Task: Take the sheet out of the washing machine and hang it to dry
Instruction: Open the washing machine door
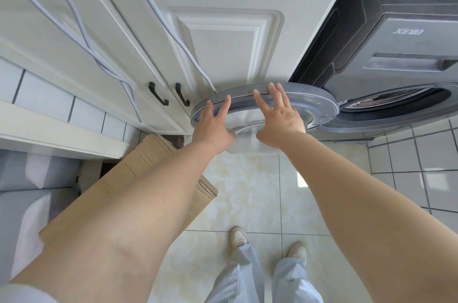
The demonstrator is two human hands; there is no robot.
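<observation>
Here, both my arms are stretched forward and down, bare to the elbow. My left hand [213,126] lies palm down on the washer door [319,109], fingers straight and spread, fingertips on the grey rim at its left side. My right hand [278,120] rests flat beside it, fingers straight and slightly fanned, tips reaching over the far edge of the rim, thumb pointing inward toward the other thumb. Neither hand holds anything; both lie open against the door.

The door is swung wide open to the left, in front of the white cabinet [223,37]. The grey washing machine [409,54] stands to the right, recessed beside the cabinet. Its drum opening [394,102] shows at a steep angle; a pale bit of fabric shows inside, probably the sheet [379,99], though I cannot tell for certain.

Two black handles [158,94] sit on the cabinet doors left of the washer door. White cables [81,27] hang across them. A cardboard box [148,171] lies on the floor under my left forearm. Pale tiles [247,191] below; my shoes [239,237] and light trousers near the bottom edge.
</observation>
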